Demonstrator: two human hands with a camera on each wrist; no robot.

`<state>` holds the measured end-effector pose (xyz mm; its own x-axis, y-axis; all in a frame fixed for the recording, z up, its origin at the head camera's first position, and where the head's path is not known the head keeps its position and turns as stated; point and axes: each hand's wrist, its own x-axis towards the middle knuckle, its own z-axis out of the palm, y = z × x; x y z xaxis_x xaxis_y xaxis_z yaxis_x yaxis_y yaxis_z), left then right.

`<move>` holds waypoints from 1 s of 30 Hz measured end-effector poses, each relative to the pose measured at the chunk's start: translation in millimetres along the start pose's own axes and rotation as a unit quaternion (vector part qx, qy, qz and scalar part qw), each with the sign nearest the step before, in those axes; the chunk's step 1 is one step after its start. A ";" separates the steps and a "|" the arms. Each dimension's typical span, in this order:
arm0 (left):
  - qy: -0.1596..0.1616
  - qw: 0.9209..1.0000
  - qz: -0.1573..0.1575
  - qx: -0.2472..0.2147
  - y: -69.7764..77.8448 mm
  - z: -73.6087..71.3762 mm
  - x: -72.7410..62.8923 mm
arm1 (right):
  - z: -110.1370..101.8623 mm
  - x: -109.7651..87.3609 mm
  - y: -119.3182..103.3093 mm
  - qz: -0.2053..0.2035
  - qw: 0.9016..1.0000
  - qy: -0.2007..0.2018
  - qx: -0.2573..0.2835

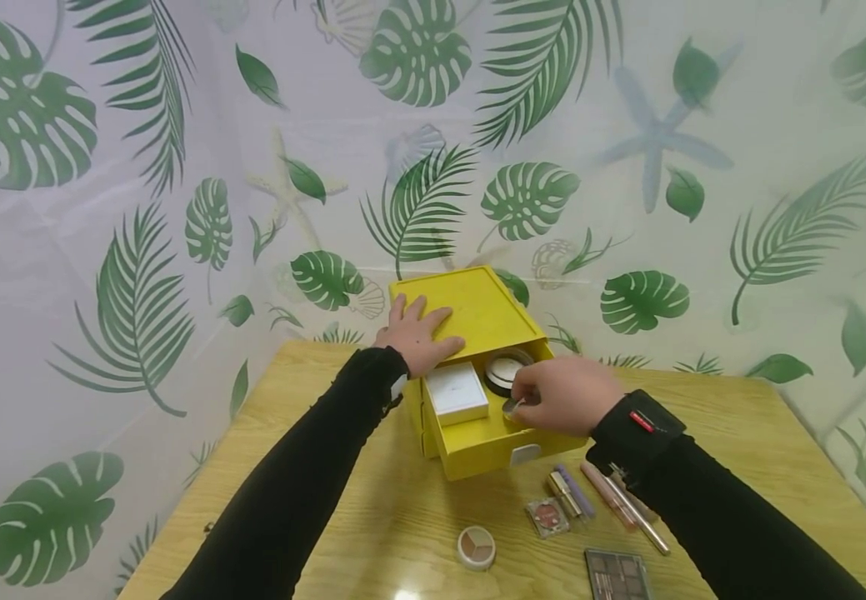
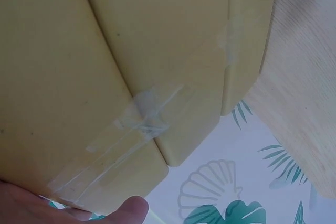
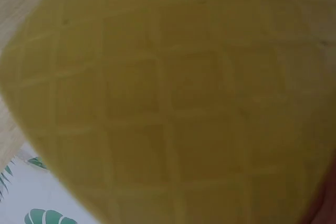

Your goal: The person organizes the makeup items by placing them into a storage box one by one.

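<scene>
A yellow drawer box (image 1: 470,308) stands on the table with its front drawer (image 1: 478,454) pulled out. My left hand (image 1: 417,337) rests on the box's top near the front left edge, fingers spread. My right hand (image 1: 568,396) reaches over the drawer's right side and pinches a small round item (image 1: 510,407) whose kind I cannot make out. Behind it in the drawer is a round black-rimmed container (image 1: 506,367) with a pale lid. A white box (image 1: 457,390) lies at the drawer's left. Taped yellow panels (image 2: 157,66) fill the left wrist view; a gridded yellow panel (image 3: 189,82) fills the right.
On the wooden table (image 1: 380,517), before the drawer, lie a round three-shade compact (image 1: 476,547), a small square compact (image 1: 548,517), a gold-and-white tube (image 1: 563,493), several slim pink tubes (image 1: 608,496) and a palette (image 1: 617,575). A leaf-patterned sheet (image 1: 433,125) hangs behind.
</scene>
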<state>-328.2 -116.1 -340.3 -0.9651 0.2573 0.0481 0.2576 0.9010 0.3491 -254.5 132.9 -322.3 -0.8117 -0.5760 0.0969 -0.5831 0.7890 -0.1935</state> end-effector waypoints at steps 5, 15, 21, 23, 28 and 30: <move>0.000 1.000 0.005 0.000 1.2 -1.0 -0.6 | 6.7 10.6 2.9 0.020 1.000 -0.002 -0.006; 0.000 1.000 0.004 0.006 1.0 -2.2 -0.5 | 11.9 18.8 2.2 0.039 0.999 -0.009 -0.021; 0.003 1.000 0.004 0.005 1.6 -1.9 -0.7 | 12.8 17.7 1.8 0.044 0.998 -0.011 -0.034; 0.004 1.000 0.004 0.004 1.6 -1.5 -0.9 | 13.0 16.8 1.9 0.044 0.998 -0.010 -0.038; 0.004 1.000 0.003 0.001 1.1 0.0 -1.0 | 13.5 15.1 1.9 0.039 0.998 -0.006 -0.046; 0.004 1.000 0.003 0.002 1.2 -0.1 -0.9 | 13.7 15.1 2.0 0.037 0.998 -0.006 -0.049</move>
<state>-327.0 -115.3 -339.9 -0.9638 0.2605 0.0573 0.2640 0.9009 0.3446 -267.4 122.9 -334.6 -0.8523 -0.5178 0.0743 -0.5230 0.8460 -0.1039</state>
